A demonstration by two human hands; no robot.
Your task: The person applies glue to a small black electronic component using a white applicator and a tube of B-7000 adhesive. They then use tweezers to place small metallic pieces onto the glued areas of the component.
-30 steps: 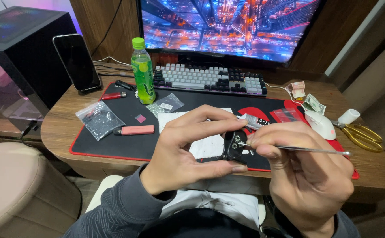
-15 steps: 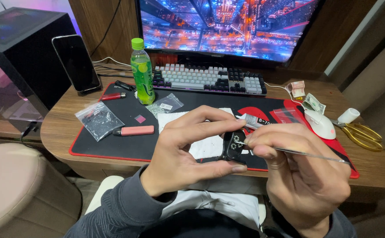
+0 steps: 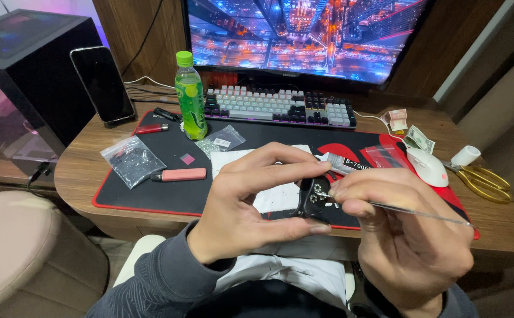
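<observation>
Clearly small & light, the dark case piece looks stiff but fragile, so best hold it by the edges. Left hand pinches it btw thumb and fingers, above the near edge of the desk mat. It is black w/ tiny pale studs. Right hand grips a thin metal pick, tip touching the piece.

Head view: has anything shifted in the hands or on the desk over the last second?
Almost nothing. The left hand still pinches the small dark piece between thumb and fingers, and the right hand still holds the thin metal tool with its tip at that piece; both hands stay where they were. The green bottle, the pink stick, the plastic bags and the mouse lie as before.
</observation>
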